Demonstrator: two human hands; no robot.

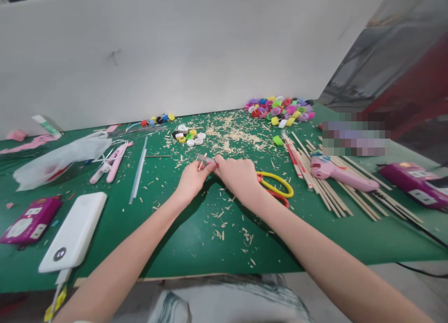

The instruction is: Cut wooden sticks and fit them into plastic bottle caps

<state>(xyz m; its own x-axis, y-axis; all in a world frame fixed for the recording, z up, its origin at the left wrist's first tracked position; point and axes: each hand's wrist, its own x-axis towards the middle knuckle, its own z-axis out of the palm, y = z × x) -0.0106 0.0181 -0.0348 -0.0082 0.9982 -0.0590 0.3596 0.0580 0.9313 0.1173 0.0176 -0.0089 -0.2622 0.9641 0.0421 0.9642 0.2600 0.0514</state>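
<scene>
My left hand (pixel 192 177) is closed, pinching a short wooden stick (pixel 200 164) that stands up between thumb and fingers. My right hand (pixel 240 174) is wrapped round a craft knife (pixel 207 159); its grey blade lies across the stick, and a bit of red shows by the fingers. Most of the handle is hidden in the fist. Just right of that hand lie scissors with yellow and red handles (pixel 285 185), partly covered by the wrist. Pale wood shavings (pixel 231 136) are strewn around both hands on the green table (pixel 175 248).
Beyond my hands sit small coloured caps (pixel 191 136) and a larger colourful pile (pixel 280 109). Wooden sticks (pixel 329 192) and a pink glue gun (pixel 343 176) lie right. Left are a white power bank (pixel 75 232), clear glue sticks (pixel 139 171) and a purple power strip (pixel 31 220).
</scene>
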